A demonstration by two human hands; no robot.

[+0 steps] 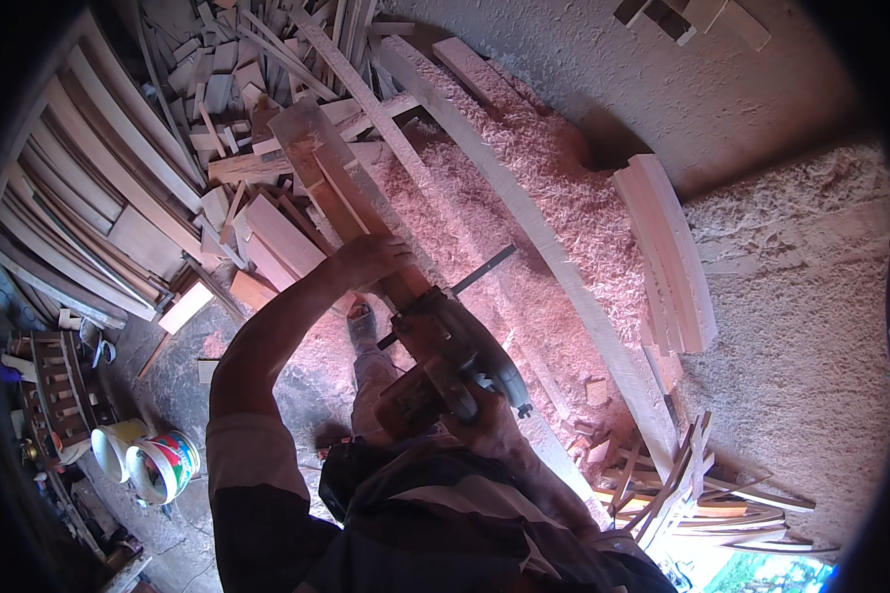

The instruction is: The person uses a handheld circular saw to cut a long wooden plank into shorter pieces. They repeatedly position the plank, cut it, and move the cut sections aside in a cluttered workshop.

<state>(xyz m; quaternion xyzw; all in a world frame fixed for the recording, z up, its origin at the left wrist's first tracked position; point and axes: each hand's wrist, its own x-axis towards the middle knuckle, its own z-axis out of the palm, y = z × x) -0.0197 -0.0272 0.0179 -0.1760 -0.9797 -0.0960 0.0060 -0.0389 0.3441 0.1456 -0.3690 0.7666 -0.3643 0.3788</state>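
At the far left, long, curved, pale wooden boards (119, 148) stand stacked side by side. Below them, on the grey floor (193, 534), a yellowish round bucket (133, 431) sits just beside a white round bucket with a multicoloured label (186, 457). At the upper left, a heap of short wooden offcuts (218, 84) lies to the right of the boards.

Near the middle, a long, brown, straight-edged wooden beam (344, 198) slants from the upper left down toward the person. The left hand (374, 259) lies across it, just ahead of the tool, fingers toward the right; whether they clasp the beam or only press on it cannot be told. A dark, bulky handheld power tool (455, 346) is at the beam's near end, a thin dark bar (485, 270) jutting from its right side. The right hand (489, 423) is wrapped around the tool's rear handle, its fingers partly hidden.

Further right, pinkish, curly wood shavings (564, 178) cover the ground around a long, pale, curved plank (534, 212). Beyond it stands a bundle of short, pale, curved wooden pieces (667, 257). Thin, splintered wooden strips (682, 484) lie heaped at the lower right.
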